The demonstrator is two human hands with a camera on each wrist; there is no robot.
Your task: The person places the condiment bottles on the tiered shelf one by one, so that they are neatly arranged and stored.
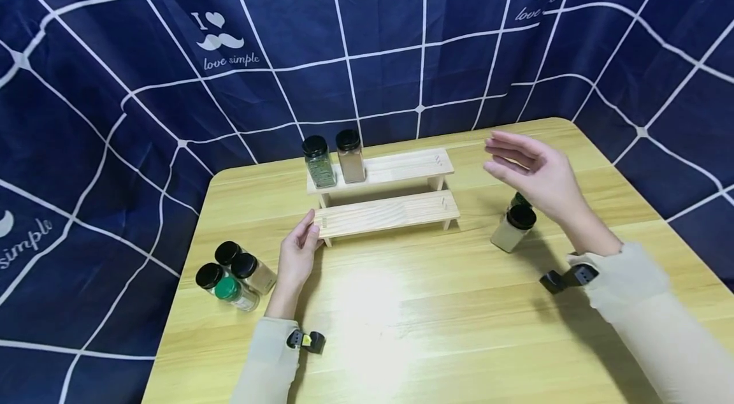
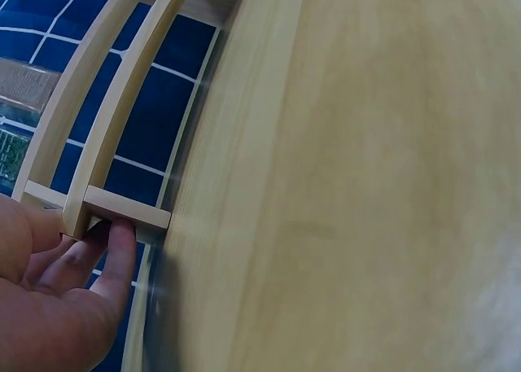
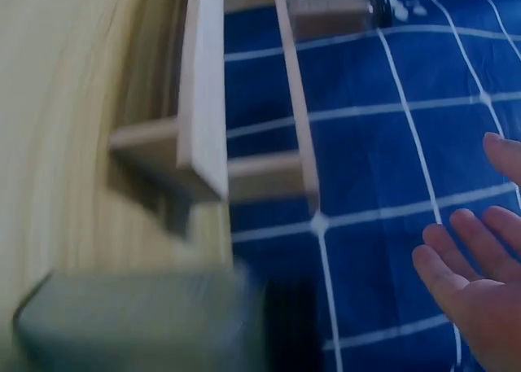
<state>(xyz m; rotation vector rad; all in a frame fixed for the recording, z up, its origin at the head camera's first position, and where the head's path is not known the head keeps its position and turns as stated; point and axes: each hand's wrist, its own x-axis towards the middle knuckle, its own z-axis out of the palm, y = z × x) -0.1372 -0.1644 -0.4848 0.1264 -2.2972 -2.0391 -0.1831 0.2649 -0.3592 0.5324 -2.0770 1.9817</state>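
A two-tier wooden rack (image 1: pixel 390 215) stands at the back of the table. At its lower left end, my left hand (image 1: pixel 299 250) grips the board, and in the left wrist view its fingers (image 2: pixel 122 258) reach under that end. On the upper tier stand a jar of green herbs (image 1: pixel 321 168) and a jar of brownish spice (image 1: pixel 352 162), both black-lidded. My right hand (image 1: pixel 536 171) is raised above the table right of the rack, fingers loosely bent and holding nothing. Below it stands a black-lidded jar of pale powder (image 1: pixel 509 235), partly covering a green jar (image 1: pixel 519 200).
A cluster at the left holds several jars: a green-capped one (image 1: pixel 237 294), a tan one (image 1: pixel 258 273) and black-lidded ones (image 1: pixel 209 276). Blue cloth (image 1: pixel 378 21) with white lines hangs behind and beside the table (image 1: pixel 459 327).
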